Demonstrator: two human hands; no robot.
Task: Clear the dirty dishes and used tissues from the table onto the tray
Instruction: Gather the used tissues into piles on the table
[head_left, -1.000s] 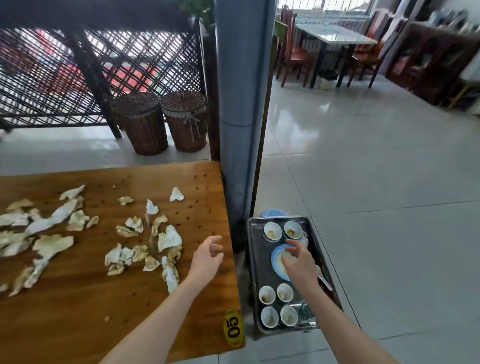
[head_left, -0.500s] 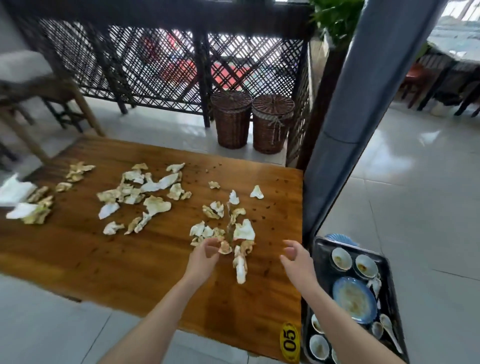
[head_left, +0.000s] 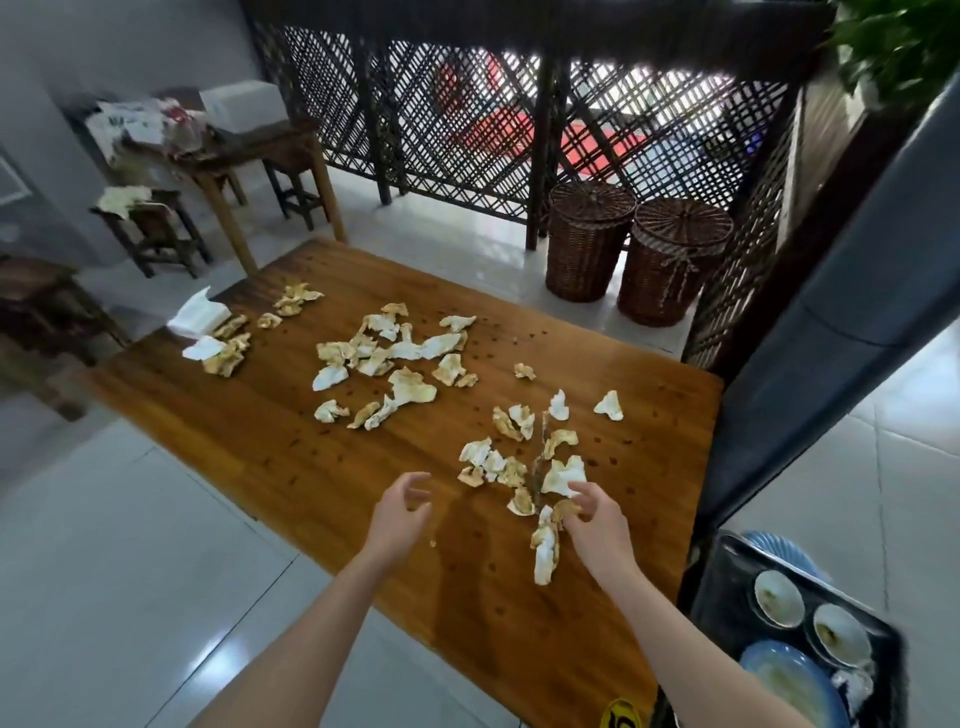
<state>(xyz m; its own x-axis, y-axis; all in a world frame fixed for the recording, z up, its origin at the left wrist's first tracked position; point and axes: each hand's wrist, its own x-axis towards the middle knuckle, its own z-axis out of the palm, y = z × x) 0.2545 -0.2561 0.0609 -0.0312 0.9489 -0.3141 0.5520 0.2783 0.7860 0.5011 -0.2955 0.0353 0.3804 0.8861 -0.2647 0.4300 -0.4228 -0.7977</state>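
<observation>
Several crumpled, stained used tissues (head_left: 405, 358) lie scattered over the wooden table (head_left: 249, 421). My right hand (head_left: 595, 525) reaches into the nearest cluster, and its fingertips pinch a brown-stained tissue (head_left: 563, 508); a long white tissue (head_left: 544, 556) lies just beside it. My left hand (head_left: 397, 517) hovers over bare wood to the left with loosely curled fingers and nothing in it. At the lower right stands the dark tray (head_left: 724, 566), which holds two small dirty bowls (head_left: 779, 597) and a blue plate (head_left: 795, 686).
A grey pillar (head_left: 831, 338) rises between table and tray. Two wicker baskets (head_left: 587, 244) stand before a dark lattice screen beyond the table. A clean tissue stack (head_left: 200, 314) sits at the far-left corner. A side table and stools (head_left: 156, 228) stand at the left.
The view swung left from the tray to the table. My right hand left the tray, came over the table and reached a tissue; my left hand shifted left.
</observation>
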